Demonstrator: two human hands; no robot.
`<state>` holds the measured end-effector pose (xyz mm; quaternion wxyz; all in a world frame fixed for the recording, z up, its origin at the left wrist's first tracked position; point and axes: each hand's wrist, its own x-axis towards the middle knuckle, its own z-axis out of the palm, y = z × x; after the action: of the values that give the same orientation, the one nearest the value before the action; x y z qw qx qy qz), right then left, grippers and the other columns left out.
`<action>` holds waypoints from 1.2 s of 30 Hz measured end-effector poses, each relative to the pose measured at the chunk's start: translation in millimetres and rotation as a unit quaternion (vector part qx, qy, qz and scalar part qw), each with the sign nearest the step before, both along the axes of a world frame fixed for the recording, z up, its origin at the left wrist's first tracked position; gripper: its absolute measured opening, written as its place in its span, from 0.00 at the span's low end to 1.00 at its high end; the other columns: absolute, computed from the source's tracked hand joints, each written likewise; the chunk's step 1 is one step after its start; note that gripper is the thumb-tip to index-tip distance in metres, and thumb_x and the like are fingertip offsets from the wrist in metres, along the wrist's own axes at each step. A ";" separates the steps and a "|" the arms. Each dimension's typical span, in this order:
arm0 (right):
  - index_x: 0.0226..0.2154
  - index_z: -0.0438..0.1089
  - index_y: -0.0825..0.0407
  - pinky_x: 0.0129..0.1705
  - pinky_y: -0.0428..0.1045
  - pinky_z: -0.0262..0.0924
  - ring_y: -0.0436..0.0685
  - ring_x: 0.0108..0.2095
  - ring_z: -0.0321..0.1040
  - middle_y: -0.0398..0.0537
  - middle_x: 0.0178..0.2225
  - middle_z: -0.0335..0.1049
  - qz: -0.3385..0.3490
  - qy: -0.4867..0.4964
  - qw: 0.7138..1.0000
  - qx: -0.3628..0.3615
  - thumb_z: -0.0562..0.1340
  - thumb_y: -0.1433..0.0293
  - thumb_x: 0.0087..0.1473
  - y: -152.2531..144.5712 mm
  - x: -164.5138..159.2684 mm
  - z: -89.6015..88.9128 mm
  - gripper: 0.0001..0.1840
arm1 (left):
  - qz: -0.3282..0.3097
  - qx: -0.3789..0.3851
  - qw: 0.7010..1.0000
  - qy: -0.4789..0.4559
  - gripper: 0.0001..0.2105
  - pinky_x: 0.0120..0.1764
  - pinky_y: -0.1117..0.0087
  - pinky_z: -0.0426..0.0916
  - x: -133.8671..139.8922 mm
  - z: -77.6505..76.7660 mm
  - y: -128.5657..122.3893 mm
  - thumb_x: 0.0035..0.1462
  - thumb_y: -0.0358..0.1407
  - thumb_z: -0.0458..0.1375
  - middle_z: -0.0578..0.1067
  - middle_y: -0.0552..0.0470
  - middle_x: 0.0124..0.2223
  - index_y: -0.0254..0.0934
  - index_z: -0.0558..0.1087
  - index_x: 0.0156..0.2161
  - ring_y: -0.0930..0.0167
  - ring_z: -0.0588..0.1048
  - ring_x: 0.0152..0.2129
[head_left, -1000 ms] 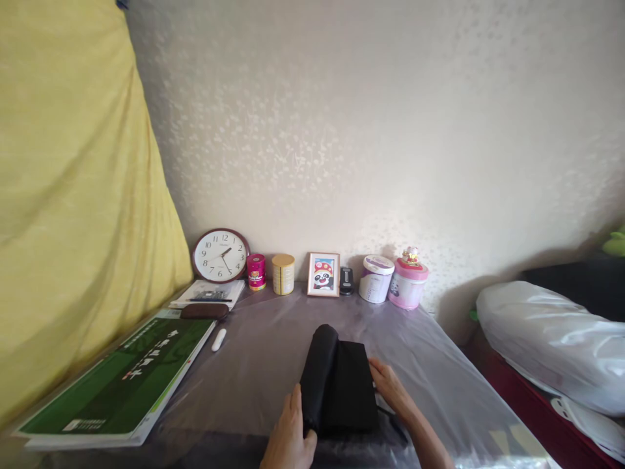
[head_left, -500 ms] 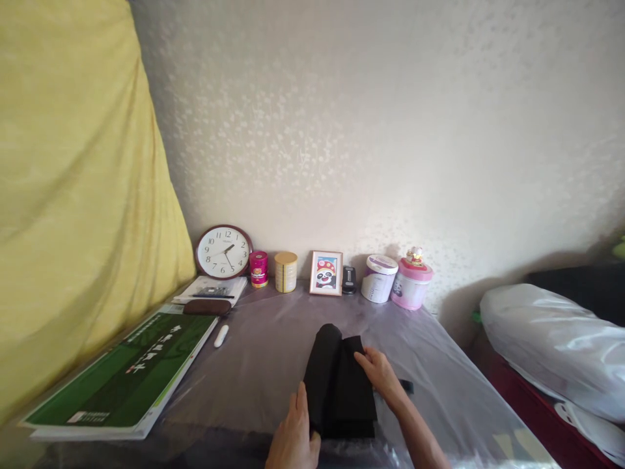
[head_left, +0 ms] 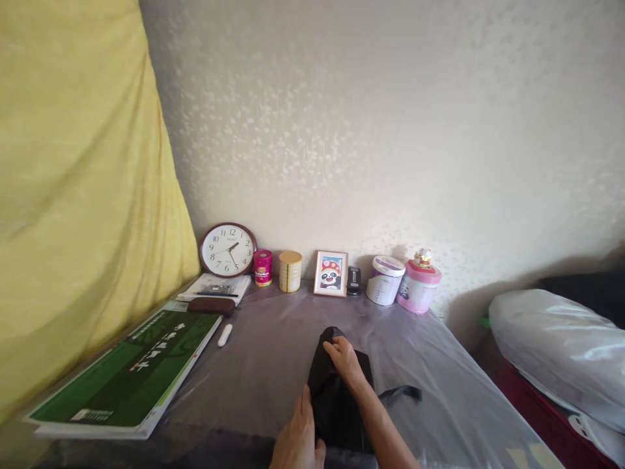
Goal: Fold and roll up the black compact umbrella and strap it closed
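A black folded cloth (head_left: 332,397), partly rolled, lies on the table in front of me; I cannot make out exactly what kind of article it is. Along its lower left edge my left hand (head_left: 299,433) grips the roll, the thumb on the near end. My right hand (head_left: 346,359) reaches across the cloth and closes on the top of the roll near its far end. Out from the right side of the cloth runs a thin black strap (head_left: 405,391), loose on the table. My right forearm hides part of the flat section.
The table (head_left: 263,365) has a shiny cover. At left lie a green book (head_left: 122,371), a brown case (head_left: 211,305) and a white stick-like object (head_left: 225,335). A clock (head_left: 228,249), several tins and a picture frame (head_left: 331,273) line the wall. Bedding (head_left: 556,345) is at right.
My right hand has moved left, from the flat section's right edge onto the roll. The flat part now shows narrower, and more strap shows at right. My left hand stays at the lower left.
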<state>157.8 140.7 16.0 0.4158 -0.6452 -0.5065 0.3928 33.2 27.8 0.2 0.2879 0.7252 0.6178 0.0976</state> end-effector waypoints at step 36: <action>0.34 0.73 0.47 0.59 0.59 0.41 0.56 0.53 0.59 0.45 0.40 0.73 0.226 -0.301 0.890 0.259 0.45 0.66 0.61 19.1 26.6 -20.6 0.21 | -0.026 -0.012 0.999 -0.030 0.41 0.60 0.65 0.45 5.4 0.6 6.0 0.38 0.20 0.48 0.43 0.44 0.65 0.30 0.42 0.61 0.64 0.44 0.62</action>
<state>184.4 159.8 -4.5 0.2955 -0.4705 -0.8231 0.1180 38.6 33.7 0.8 0.3173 0.7343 0.5909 0.1046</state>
